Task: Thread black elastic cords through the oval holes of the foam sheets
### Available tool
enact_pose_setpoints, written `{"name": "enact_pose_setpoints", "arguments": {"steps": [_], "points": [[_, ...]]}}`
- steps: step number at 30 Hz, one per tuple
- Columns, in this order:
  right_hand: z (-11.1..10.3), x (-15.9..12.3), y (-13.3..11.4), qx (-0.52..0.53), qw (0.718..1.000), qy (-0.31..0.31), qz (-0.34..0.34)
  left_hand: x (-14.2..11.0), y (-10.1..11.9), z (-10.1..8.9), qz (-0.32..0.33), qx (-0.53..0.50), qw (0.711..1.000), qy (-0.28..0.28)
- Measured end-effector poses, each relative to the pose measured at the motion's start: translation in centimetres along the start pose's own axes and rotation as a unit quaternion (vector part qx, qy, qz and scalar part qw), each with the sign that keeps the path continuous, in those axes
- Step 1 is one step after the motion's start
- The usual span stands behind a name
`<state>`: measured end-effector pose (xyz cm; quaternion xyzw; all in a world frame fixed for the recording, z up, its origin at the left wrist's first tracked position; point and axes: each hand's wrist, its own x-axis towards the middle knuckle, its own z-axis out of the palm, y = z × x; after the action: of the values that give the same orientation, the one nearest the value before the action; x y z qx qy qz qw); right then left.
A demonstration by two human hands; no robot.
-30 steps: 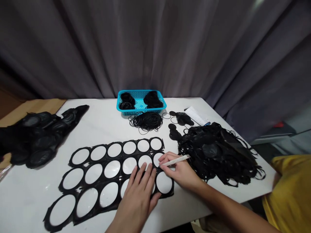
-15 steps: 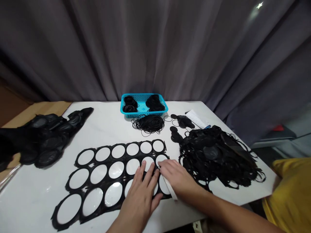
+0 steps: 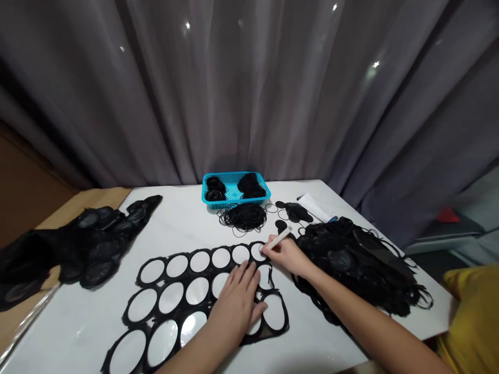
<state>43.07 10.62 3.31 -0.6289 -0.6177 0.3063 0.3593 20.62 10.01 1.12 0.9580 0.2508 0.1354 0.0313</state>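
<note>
The black cut-out sheet (image 3: 189, 263) lay flat on the counter (image 3: 183, 223), its round holes set in rows. It looked thin, light and floppy (the narrow webs might tear), so pressing it down seemed safer than gripping an edge. The left hand (image 3: 236, 301) rested open on it, fingers spread. The right hand (image 3: 286, 255), fingers together, pinched a pale stick (image 3: 279, 239) at the sheet's far right corner. Beyond the sheet sat a blue basket (image 3: 234, 206) and black coils (image 3: 244, 217); a black tangle (image 3: 351, 265) lay to its right.
</note>
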Motion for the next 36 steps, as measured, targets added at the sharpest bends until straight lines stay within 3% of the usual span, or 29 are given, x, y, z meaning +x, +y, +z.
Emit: {"name": "enact_pose_setpoints", "arguments": {"steps": [4,14,18,21,23,27,29,31,34,36], "points": [[1.5,-0.5,-0.3,0.032,0.999,-0.009,0.007,-0.1,-0.4,0.9,0.008,-0.003,1.000,0.000],[1.6,-0.8,0.0,0.027,0.999,-0.024,-0.010,0.0,-0.5,0.6,-0.002,-0.032,0.999,-0.016],[2.3,-1.9,-0.2,-0.074,0.991,-0.024,-0.108,-0.1,-0.6,0.8,-0.003,-0.033,0.999,-0.018],[2.3,-1.9,-0.4,-0.210,0.958,-0.043,-0.192,-0.2,-0.7,0.9,-0.004,-0.036,0.999,-0.020],[1.2,-0.9,-0.2,-0.287,0.941,-0.014,-0.180,-0.2,-0.8,0.9,-0.005,-0.037,0.999,-0.022],[-3.4,2.9,1.0,-0.328,0.931,0.138,-0.076,0.0,-0.6,0.5,-0.010,-0.047,0.998,-0.029],[-5.3,4.5,1.4,-0.291,0.936,0.194,-0.023,0.2,-0.5,-0.1,-0.010,-0.060,0.998,-0.033],[-5.7,5.2,1.5,-0.195,0.961,0.195,0.017,0.1,-0.7,-0.7,-0.007,-0.071,0.997,-0.033],[-3.6,5.0,0.7,0.006,0.991,0.121,0.060,-0.6,-1.6,-1.0,-0.012,-0.055,0.998,-0.006],[-1.1,4.4,-0.1,0.141,0.985,0.057,0.086,-1.5,-2.5,-0.7,-0.030,-0.017,0.999,0.023]]}}
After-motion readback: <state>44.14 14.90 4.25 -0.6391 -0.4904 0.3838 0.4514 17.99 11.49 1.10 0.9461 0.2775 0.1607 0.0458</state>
